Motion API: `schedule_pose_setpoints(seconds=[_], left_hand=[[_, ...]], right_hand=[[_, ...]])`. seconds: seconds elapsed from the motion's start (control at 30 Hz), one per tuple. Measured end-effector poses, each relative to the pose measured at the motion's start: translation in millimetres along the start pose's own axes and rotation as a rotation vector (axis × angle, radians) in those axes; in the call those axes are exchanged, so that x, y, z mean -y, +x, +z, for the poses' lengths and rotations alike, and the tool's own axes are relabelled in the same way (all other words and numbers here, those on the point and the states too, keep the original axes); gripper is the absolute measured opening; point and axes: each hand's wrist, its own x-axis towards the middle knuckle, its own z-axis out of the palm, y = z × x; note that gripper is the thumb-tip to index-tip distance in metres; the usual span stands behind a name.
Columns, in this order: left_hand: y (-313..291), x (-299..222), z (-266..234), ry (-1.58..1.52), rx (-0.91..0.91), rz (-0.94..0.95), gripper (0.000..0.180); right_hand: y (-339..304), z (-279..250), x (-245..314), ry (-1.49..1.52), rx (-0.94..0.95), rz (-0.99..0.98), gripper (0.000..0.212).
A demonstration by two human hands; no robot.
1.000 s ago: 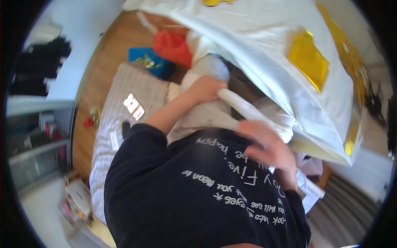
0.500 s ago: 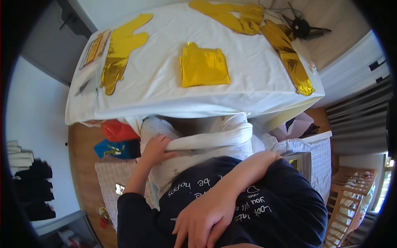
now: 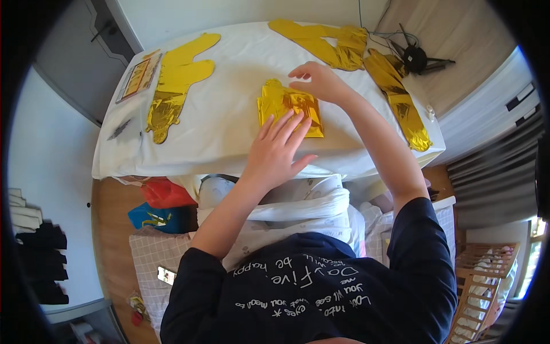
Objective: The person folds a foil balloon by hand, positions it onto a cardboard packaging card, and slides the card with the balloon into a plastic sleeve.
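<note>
A folded gold foil balloon (image 3: 315,123), flat and shiny, lies on the white-clothed table in front of me. My left hand (image 3: 278,143) rests on its near left part, palm down and fingers spread. Just beyond its far right edge is my right hand (image 3: 323,85), fingers bent, with a gap between thumb and fingers and nothing seen in them. Whether that hand touches the foil I cannot tell. Another flat gold foil balloon (image 3: 175,86) is stretched out on the left. Farther back and to the right lie more gold foil pieces (image 3: 321,43), one (image 3: 395,94) reaching toward the right edge.
The table's white cloth (image 3: 223,126) hangs over its near edge. A flat printed package (image 3: 137,77) lies at far left, a black legged stand (image 3: 415,59) at far right. Below are red (image 3: 166,192) and blue bags (image 3: 157,218), a phone (image 3: 167,275), and a wooden crib (image 3: 481,286).
Both hands have come up from my lap and torso to the table. The left now lies on the folded balloon; the right has reached out beyond it.
</note>
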Motion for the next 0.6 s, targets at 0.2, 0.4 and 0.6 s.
schedule_pose_setpoints(seconds=[0.2, 0.4, 0.6], left_hand=[[-5.0, 5.8, 24.4, 0.079, 0.095, -0.099, 0.077], [-6.2, 4.3, 25.7, 0.100, 0.142, -0.100, 0.077], [-8.0, 6.2, 27.0, 0.115, 0.149, -0.093, 0.077]], right_hand=[[37.7, 13.9, -0.5, -0.007, 0.429, 0.267, 0.077], [48.9, 10.2, 8.0, 0.008, 0.572, 0.342, 0.090], [55.1, 12.0, 9.1, -0.024, 0.665, 0.327, 0.067]])
